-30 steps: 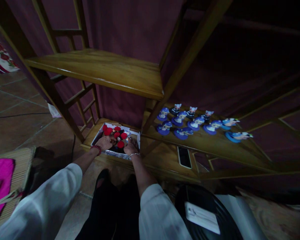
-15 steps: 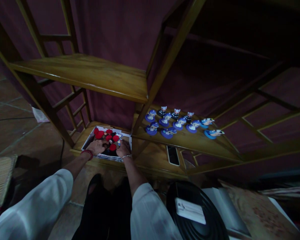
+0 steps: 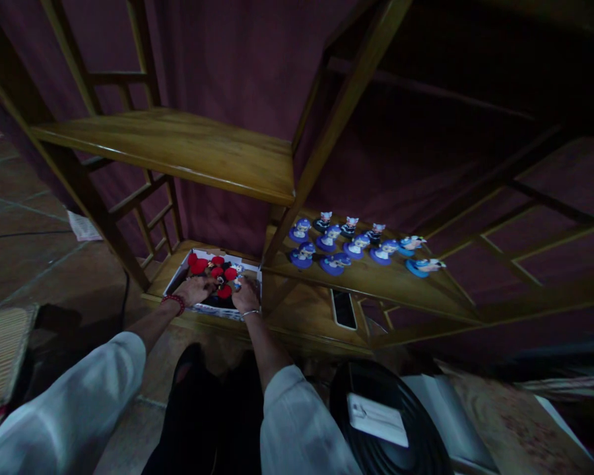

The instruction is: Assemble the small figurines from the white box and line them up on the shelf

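A shallow white cardboard box [image 3: 174,280] stands on the low shelf, holding several small figurines on red round bases [image 3: 198,264]. Into its left part reaches my left hand [image 3: 194,290], a red bead bracelet at the wrist. Its fingers are bent together among the figurines, and their tips are too dark to show what they hold. My right hand [image 3: 246,296], with a pale bracelet, is inside the right end of the box. Its fingers close around a small blue-and-white figurine [image 3: 237,282], partly covered by the hand.
Several figurines on purple bases [image 3: 328,239], black-dressed ones [image 3: 349,227] and two on blue bases [image 3: 424,266] stand on the raised shelf [image 3: 376,280] at right. Below it lies a phone [image 3: 344,308]. A wooden upright [image 3: 321,145] divides the shelving. A black round stool [image 3: 376,376] carries a white case [image 3: 377,419].
The view has shifted slightly. Both hands stay in the box in nearly the same places, with only small finger movements.
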The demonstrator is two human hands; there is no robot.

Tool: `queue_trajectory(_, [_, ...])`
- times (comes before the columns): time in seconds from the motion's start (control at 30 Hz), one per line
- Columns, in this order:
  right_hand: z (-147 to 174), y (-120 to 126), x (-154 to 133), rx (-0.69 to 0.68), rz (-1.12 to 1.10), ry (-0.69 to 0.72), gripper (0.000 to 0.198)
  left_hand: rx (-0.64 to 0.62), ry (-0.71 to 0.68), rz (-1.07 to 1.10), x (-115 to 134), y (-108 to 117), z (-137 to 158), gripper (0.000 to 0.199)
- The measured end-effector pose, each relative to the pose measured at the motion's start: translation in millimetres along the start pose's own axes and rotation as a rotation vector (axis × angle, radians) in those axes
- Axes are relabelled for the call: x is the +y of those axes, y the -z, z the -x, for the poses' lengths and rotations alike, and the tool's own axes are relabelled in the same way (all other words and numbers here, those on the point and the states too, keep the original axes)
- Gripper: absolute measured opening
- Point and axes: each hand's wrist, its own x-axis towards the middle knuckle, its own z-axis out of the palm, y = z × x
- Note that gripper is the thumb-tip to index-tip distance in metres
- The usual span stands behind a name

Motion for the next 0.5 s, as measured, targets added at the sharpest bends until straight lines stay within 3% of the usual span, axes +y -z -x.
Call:
queue_trajectory(0.27, [3,2,0,-0.014,-0.046,0.003,0.032,0.121,0.070,0.010,-17,-5,-8,0.033])
queue_trajectory(0.5, [4,4,-1,-0.041,-0.041,0.018,0.032,0.148,0.093,-0.206,-35,21,-13,0.034])
